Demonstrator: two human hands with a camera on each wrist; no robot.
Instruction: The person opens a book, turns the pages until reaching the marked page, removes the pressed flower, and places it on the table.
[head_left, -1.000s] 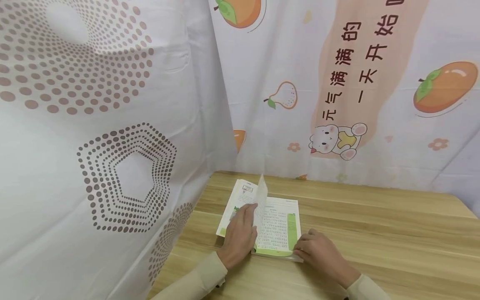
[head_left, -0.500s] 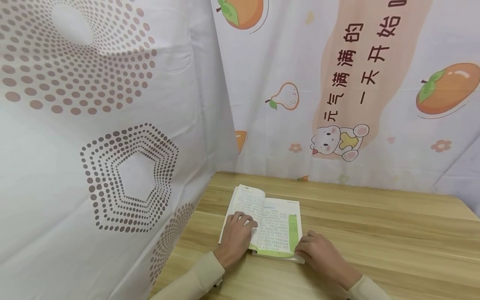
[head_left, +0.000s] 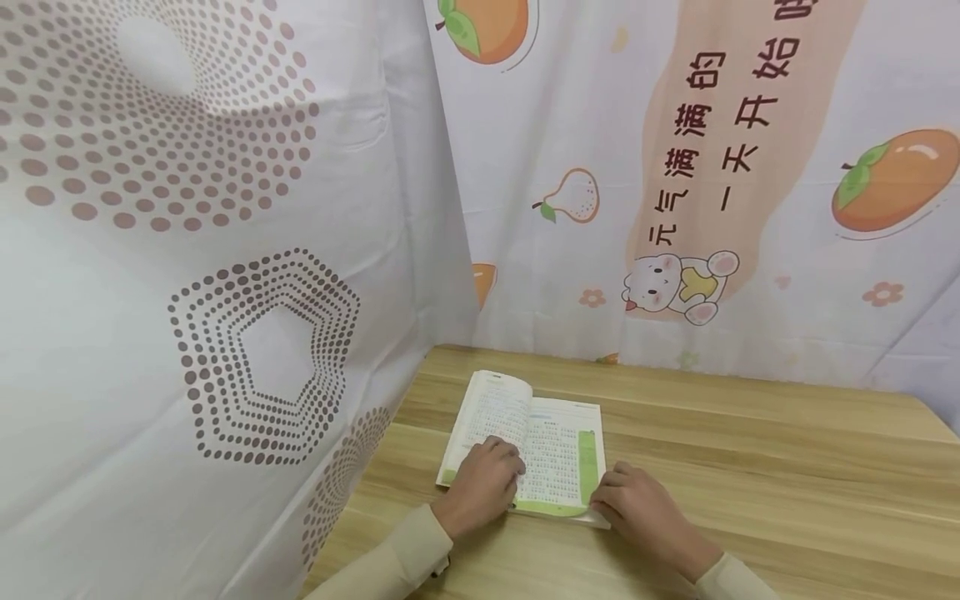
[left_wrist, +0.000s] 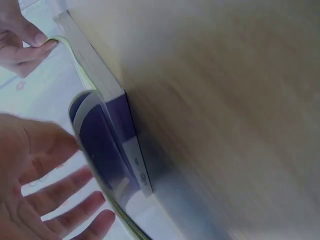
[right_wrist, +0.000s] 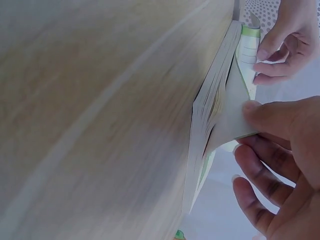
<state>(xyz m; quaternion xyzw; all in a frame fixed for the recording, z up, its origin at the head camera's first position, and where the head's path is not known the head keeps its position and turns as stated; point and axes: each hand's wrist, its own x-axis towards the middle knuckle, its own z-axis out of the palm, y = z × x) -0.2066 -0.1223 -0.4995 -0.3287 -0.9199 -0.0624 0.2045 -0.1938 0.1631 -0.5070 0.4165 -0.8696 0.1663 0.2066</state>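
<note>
An open book [head_left: 558,450] with printed text and green page borders lies on the table. My left hand [head_left: 483,482] rests on the lower part of its left page [head_left: 495,408], near the fold. In the left wrist view those fingers [left_wrist: 65,200] are loosely spread against the page, and the book's purple spine [left_wrist: 120,112] faces the camera. At the lower right corner, my right hand [head_left: 639,507] pinches a page [right_wrist: 232,117] between thumb and index finger. That page corner bends up off the sheets below it, as the right wrist view shows.
The wood-grain table [head_left: 720,450] extends right of the book. A white curtain with dot patterns [head_left: 277,350] stands close on the left. Behind the table hangs another curtain with fruit prints and lettering [head_left: 570,250].
The upright page has turned over and now lies on the left side. My left hand has moved over it, then down towards the fold. The right hand keeps its pinch at the corner.
</note>
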